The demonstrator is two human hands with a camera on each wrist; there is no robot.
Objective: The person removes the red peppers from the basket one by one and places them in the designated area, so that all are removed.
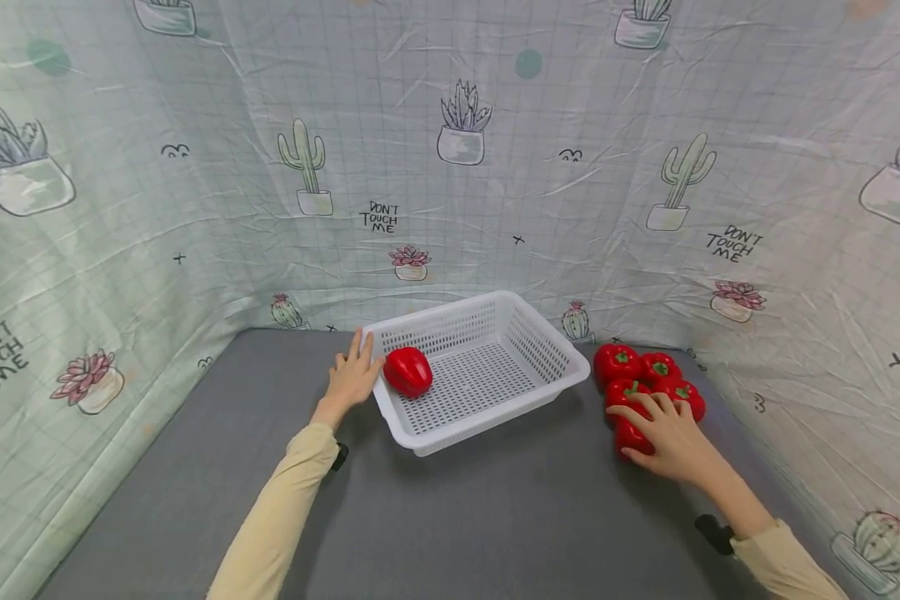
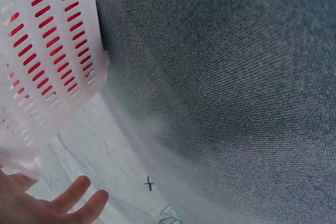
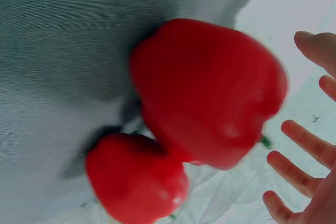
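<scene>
My left hand (image 1: 351,379) rests at the left rim of a white perforated plastic basket (image 1: 476,421), fingers extended. In the left wrist view, two fingers (image 2: 86,203) stick out past the basket's wall (image 2: 52,51). One red bell pepper (image 1: 408,372) lies inside, at the basket's left end. On the right, my right hand (image 1: 675,440) hovers with spread fingers over the nearest pepper (image 1: 632,435) of a cluster. The right wrist view has that large pepper (image 3: 210,93) below the separated fingers, with another pepper (image 3: 136,177) beside it.
Several more red bell peppers (image 1: 617,363) with green stems sit bunched right of the basket. A dark grey cloth (image 1: 480,517) covers the table. Pale curtains (image 1: 457,192) printed with cacti rise behind and along both sides.
</scene>
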